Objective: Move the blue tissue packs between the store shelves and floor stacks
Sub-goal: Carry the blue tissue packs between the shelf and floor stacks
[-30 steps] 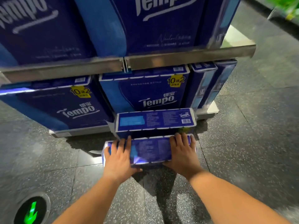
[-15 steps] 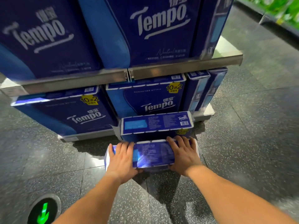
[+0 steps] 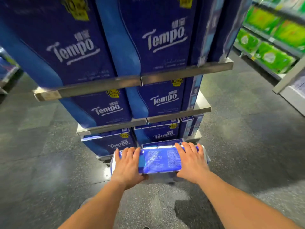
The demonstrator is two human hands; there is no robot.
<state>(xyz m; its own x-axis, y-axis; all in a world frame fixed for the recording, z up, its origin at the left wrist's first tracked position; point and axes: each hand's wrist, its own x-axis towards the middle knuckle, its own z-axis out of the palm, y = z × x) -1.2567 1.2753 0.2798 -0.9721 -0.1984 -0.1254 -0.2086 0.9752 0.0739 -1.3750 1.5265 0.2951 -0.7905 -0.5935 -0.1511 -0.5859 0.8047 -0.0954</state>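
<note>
You had the blue tissue pack (image 3: pixel 159 161) in both hands, held out low in front of the display rack (image 3: pixel 186 72); your left hand (image 3: pixel 127 164) was wrapped over its left end with the thumb tucked underneath, and your right hand (image 3: pixel 191 161) did the same on the right end, so both were gripping it, not just resting on top; looked to me like the carry step, pack up off the floor (image 3: pixel 247 129) and on its way somewhere; I couldn't tell whether it was fully clear of the second pack (image 3: pixel 158 144) peeking out just behind it at the front edge of the bottom shelf (image 3: pixel 197 138)

Next move, I'd guess, called for picking a gap and keeping the pack level as it went in; the shelves above looked crammed to their front edges with big Tempo packs (image 3: pixel 163 38), so I couldn't see an obvious slot

The pack itself was a long flat brick in glossy blue film with white printed text on top; the plastic was catching a lot of glare and looked soft and squishy at the ends, so probably a bit slippery
</note>
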